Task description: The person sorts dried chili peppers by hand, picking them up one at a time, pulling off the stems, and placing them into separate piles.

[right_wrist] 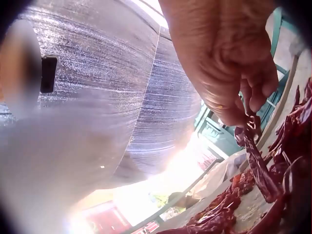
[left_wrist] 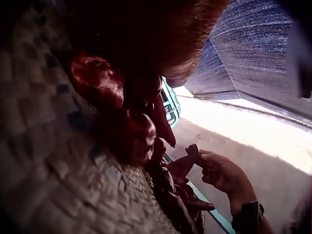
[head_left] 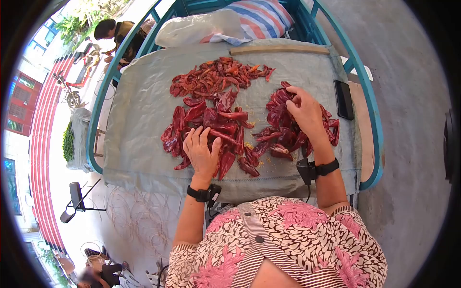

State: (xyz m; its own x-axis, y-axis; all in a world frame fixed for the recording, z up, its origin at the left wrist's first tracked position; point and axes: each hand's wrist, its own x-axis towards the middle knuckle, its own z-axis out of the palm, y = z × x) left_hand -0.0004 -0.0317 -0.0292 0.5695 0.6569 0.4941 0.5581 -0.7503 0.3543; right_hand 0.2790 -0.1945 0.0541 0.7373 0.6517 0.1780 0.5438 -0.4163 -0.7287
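a grey woven sheet (head_left: 139,125) covers the bed of a teal cart (head_left: 372,115). a black phone (head_left: 344,99) lies on the sheet near its right edge. at the far end a wooden stick (head_left: 279,49) lies across, with a white sack (head_left: 197,29) and a striped sack (head_left: 261,18) behind it. far left, a person (head_left: 115,33) bends over. near left stand a black chair (head_left: 77,197) and what may be coils of wire (head_left: 137,216).

Three loose heaps of dried red chillies (head_left: 213,129) are spread on the grey cloth (head_left: 139,110): one toward its far edge, one at its middle, one nearer its right edge. They are wrinkled, glossy and flattened. One long chilli (right_wrist: 257,163) is seen dangling upright, apparently pinched at its stem end.
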